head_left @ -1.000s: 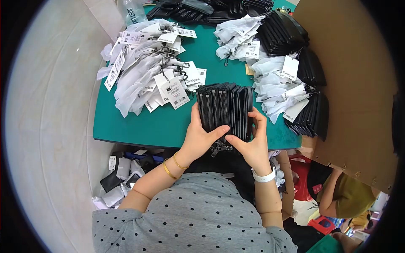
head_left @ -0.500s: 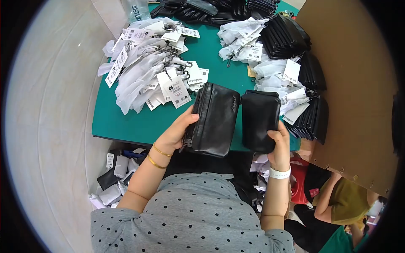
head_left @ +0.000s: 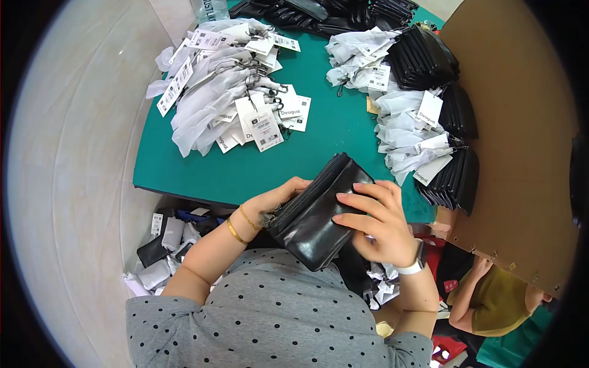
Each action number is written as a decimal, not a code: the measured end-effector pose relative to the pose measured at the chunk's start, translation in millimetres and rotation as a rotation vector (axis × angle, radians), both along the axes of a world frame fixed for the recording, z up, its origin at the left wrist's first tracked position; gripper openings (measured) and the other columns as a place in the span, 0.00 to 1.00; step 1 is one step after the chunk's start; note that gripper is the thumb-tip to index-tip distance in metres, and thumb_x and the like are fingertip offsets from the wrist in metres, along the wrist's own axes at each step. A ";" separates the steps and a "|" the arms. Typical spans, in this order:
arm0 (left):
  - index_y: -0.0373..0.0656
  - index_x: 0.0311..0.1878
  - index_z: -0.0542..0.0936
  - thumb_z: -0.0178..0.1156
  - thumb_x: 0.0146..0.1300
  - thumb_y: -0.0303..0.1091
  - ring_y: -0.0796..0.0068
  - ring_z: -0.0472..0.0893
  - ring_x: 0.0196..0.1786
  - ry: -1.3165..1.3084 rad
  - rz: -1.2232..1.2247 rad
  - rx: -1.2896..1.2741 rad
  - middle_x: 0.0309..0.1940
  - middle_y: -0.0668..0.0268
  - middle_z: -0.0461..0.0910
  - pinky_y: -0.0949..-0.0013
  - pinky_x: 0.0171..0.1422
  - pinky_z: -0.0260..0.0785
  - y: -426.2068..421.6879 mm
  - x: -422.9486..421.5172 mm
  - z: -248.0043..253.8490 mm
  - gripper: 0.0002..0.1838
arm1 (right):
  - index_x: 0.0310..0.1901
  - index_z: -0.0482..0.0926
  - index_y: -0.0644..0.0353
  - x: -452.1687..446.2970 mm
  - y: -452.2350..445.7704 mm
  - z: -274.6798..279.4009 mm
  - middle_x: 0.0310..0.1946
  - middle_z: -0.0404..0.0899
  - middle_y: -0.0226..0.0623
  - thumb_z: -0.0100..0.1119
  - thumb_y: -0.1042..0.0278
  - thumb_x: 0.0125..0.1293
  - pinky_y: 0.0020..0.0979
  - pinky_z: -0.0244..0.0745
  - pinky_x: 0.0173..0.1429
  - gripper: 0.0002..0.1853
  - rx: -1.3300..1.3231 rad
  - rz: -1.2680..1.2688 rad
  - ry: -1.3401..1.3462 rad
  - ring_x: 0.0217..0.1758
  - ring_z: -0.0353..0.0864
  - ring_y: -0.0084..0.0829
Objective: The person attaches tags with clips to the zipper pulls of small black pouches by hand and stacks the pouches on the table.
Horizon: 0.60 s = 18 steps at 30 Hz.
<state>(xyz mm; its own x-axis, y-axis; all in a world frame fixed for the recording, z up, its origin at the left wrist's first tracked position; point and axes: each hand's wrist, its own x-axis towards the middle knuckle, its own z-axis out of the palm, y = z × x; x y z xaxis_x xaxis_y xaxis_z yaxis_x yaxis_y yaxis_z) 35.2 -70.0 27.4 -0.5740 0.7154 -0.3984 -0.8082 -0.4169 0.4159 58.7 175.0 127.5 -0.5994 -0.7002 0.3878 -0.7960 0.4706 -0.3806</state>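
Observation:
A black leather wallet (head_left: 316, 214) with a zip along its left edge is tilted in front of my body, just off the table's front edge. My left hand (head_left: 273, 201) grips it from the zip side, its fingers mostly hidden behind. Across the wallet's right part lie the fingers of my right hand (head_left: 380, 224), slightly apart and pressed on the glossy face; the thumb is hidden. Anything behind the wallet is covered. Beyond it on the green table (head_left: 331, 132) lies a pile of white pouches with tags (head_left: 215, 98).
On the right stand stacks of black wallets (head_left: 423, 58) with white pouches (head_left: 399, 122) beside them, near a cardboard wall (head_left: 509, 135). More black goods (head_left: 319, 15) lie at the back. Wrapped items (head_left: 156, 270) sit below left. Another person's arm (head_left: 469, 294) shows at lower right.
The wallet's two parts, side by side before, now appear as one body, lower and tilted. My right hand has moved from the smaller part's right edge onto the wallet's face.

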 end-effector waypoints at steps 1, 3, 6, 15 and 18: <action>0.33 0.63 0.78 0.49 0.77 0.37 0.78 0.86 0.43 -0.005 0.004 0.003 0.49 0.61 0.86 0.74 0.47 0.81 0.6 -0.2 -4.2 0.20 | 0.46 0.87 0.49 2.4 1.3 13.7 0.58 0.82 0.35 0.62 0.78 0.47 0.51 0.62 0.68 0.21 -0.016 0.010 -0.143 0.64 0.75 0.45; 0.33 0.69 0.72 0.49 0.76 0.36 0.77 0.84 0.52 0.137 -0.026 -0.047 0.58 0.60 0.82 0.73 0.56 0.78 3.4 1.6 -16.5 0.23 | 0.47 0.87 0.54 0.7 18.3 23.9 0.63 0.78 0.41 0.72 0.64 0.51 0.49 0.63 0.68 0.19 -0.016 0.117 -0.334 0.65 0.73 0.46; 0.31 0.73 0.65 0.51 0.74 0.37 0.75 0.73 0.65 0.614 -0.260 -0.144 0.67 0.60 0.73 0.71 0.71 0.63 1.8 -8.5 -3.1 0.29 | 0.70 0.69 0.58 12.4 9.3 18.6 0.74 0.62 0.54 0.83 0.61 0.45 0.47 0.63 0.72 0.48 -0.049 -0.410 -0.338 0.72 0.67 0.53; 0.36 0.77 0.59 0.29 0.74 0.72 0.67 0.70 0.72 0.113 -0.095 0.144 0.72 0.57 0.69 0.63 0.75 0.61 -23.8 28.0 7.8 0.48 | 0.81 0.44 0.61 33.3 20.4 -50.7 0.77 0.54 0.42 0.84 0.55 0.42 0.36 0.51 0.80 0.70 -0.909 -0.205 -1.447 0.79 0.58 0.35; 0.37 0.80 0.53 0.28 0.68 0.79 0.66 0.61 0.77 -0.065 0.155 0.184 0.76 0.59 0.62 0.57 0.82 0.48 -25.4 53.5 1.6 0.55 | 0.81 0.43 0.60 45.8 16.3 -70.3 0.76 0.59 0.41 0.84 0.58 0.41 0.37 0.54 0.80 0.70 -1.186 -0.347 -1.339 0.77 0.61 0.35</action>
